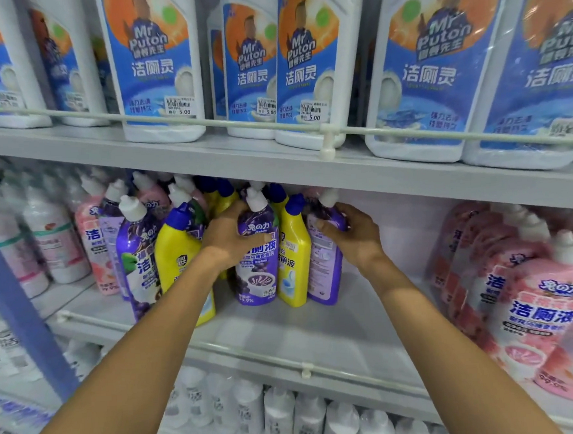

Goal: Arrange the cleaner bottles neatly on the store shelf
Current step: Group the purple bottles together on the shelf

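Note:
On the middle shelf [285, 331] stands a mixed cluster of cleaner bottles. My left hand [227, 235] grips a purple bottle with a white cap [256, 269] around its shoulder. My right hand [350, 236] holds a second purple bottle [325, 271], turned with its back label outward, at the cluster's right end. A yellow bottle with a blue cap [294, 263] stands between these two. Another yellow bottle [180, 253] and a purple one [136, 256] stand to the left.
Pink bottles [535, 305] fill the shelf's right side, pink and white ones [55, 244] its left. Bare shelf lies between the cluster and the right pink group. Large white jugs [155, 64] stand on the upper shelf behind a rail [327, 137]. White bottles [280, 415] line the shelf below.

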A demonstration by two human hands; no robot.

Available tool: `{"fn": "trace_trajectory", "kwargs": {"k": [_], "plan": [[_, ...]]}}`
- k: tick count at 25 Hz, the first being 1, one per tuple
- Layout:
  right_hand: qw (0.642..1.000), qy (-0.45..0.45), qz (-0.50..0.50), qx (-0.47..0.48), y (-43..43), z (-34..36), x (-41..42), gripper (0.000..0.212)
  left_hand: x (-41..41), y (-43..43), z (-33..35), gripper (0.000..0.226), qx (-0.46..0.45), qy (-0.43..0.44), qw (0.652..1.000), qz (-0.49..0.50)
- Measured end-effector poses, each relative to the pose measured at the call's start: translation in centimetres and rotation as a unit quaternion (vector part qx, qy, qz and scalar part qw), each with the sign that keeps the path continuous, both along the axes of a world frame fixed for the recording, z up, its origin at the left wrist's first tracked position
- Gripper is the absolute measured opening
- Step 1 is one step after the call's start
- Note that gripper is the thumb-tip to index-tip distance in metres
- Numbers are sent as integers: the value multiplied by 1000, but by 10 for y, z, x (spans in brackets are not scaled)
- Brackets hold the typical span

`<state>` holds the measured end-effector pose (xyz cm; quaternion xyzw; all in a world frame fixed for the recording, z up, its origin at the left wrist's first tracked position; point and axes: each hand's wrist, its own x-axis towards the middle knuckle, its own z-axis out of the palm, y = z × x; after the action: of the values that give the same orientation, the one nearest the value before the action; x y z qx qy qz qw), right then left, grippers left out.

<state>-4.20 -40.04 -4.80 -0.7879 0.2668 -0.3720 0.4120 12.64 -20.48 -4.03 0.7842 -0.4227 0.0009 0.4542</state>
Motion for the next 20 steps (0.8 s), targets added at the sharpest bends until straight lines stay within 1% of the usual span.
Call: {"fn": "trace_trajectory", "kwargs": {"k": [3, 4, 6, 8, 10, 12, 14, 15, 18, 20], "plan": [[1000, -17, 13, 21, 7, -5, -29, 36, -10, 7, 5, 67, 7, -6, 999, -34], [1000, -14, 11, 14, 9, -5, -38, 37, -14, 9, 5, 66, 0, 12, 999, -48], [1000, -8, -6, -11, 11, -7, -53, 40, -27, 14, 3, 61, -26, 79, 993, -87], [999, 2, -25, -30, 15, -7, -66, 50, -41, 17, -1, 60, -45, 111, 985, -127], [999, 5, -30, -19, 20, -8, -75, 62, -54, 14, -6, 62, -51, 102, 983, -143], [1000, 16, -5, -4, 25, -6, -84, 69, -61, 8, -7, 64, -54, 89, 983, -148], [997, 26, 46, 49, 26, 1, -95, 79, -64, 5, -8, 64, -53, 101, 982, -152], [994, 27, 72, 82, 24, 5, -100, 78, -63, 5, -11, 62, -52, 109, 981, -155], [979, 42, 151, 134, 21, 17, -109, 49, -61, 6, -20, 58, -47, 138, 976, -162], [969, 28, 180, 165, 23, 20, -104, 44, -63, 7, -25, 55, -46, 152, 974, -160]]}}
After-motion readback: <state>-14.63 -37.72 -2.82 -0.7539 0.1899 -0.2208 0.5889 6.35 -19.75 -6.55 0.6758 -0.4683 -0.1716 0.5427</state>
